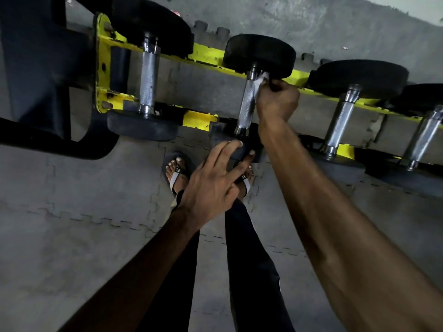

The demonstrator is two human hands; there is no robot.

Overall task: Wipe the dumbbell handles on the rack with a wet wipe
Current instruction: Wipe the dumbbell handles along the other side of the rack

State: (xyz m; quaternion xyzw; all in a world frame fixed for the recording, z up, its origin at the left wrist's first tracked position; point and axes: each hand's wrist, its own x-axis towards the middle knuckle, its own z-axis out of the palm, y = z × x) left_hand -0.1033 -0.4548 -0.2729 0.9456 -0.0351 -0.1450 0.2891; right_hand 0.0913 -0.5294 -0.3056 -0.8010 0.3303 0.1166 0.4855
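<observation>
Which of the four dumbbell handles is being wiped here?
The second handle from the left: the right hand holds the white wipe against its far end, and the left hand touches its near weight. No hand touches the others.

1. I have the right hand (278, 99) curled around a white wet wipe (260, 79), holding it against the far end of the second dumbbell handle (247, 101), just below the far head (260, 52).
2. The left hand (211, 185) is spread with straight fingers, and its fingertips touch the near head (221, 137) of that dumbbell.
3. I see this dumbbell lying across the yellow rack (206, 55), with one dumbbell (148, 77) to its left and two more (340, 121) to its right. All have knurled metal handles.
4. Below the rack I make out grey interlocking floor mats (84, 212) and two feet in sandals (176, 172), partly hidden by the left hand.
</observation>
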